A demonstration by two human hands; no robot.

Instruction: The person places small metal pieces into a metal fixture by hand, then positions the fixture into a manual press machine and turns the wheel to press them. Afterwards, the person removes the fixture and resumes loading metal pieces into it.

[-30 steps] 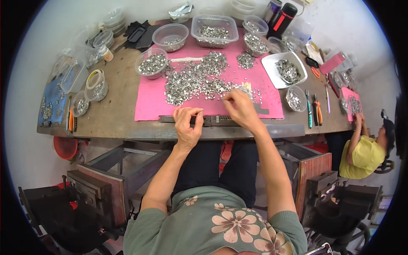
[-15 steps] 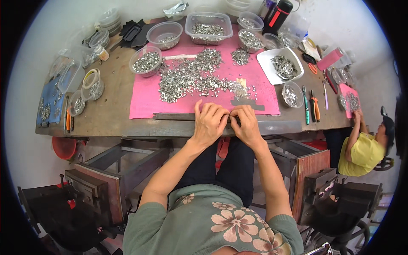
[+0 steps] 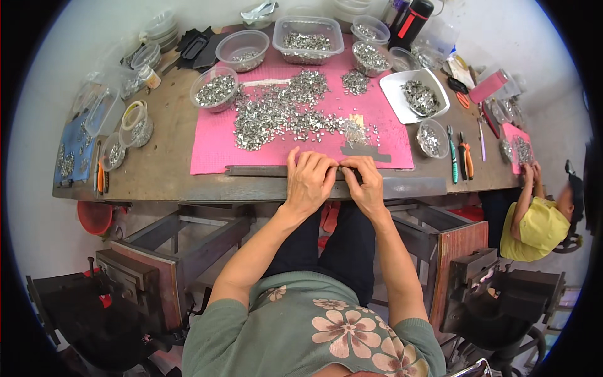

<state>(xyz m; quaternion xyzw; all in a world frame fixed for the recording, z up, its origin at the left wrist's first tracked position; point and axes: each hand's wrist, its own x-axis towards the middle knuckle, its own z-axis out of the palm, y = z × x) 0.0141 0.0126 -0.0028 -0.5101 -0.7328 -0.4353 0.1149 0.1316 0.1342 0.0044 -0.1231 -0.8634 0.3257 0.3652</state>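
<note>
My left hand (image 3: 308, 181) and my right hand (image 3: 366, 182) meet at the table's front edge, fingertips almost touching. Both are closed in a pinch; whatever lies between the fingertips is too small and covered to name. Under my left hand runs a dark flat metal bar (image 3: 257, 171) along the edge of the pink mat (image 3: 210, 154). Just beyond my fingers lies a wide spread of small silvery metal pieces (image 3: 276, 116). A small bunch of thin metal pins (image 3: 355, 132) rests beside a grey strip (image 3: 367, 152), close to my right hand.
Plastic tubs of metal pieces (image 3: 215, 94) line the mat's far side, with a white tray (image 3: 392, 94) at right. Pliers (image 3: 465, 160) and a green-handled tool (image 3: 452, 157) lie further right. A person in yellow (image 3: 537, 229) works at the far right.
My right thumb has straightened and shifted slightly, and the right-hand fingers have moved a little. The left hand stays nearly in place.
</note>
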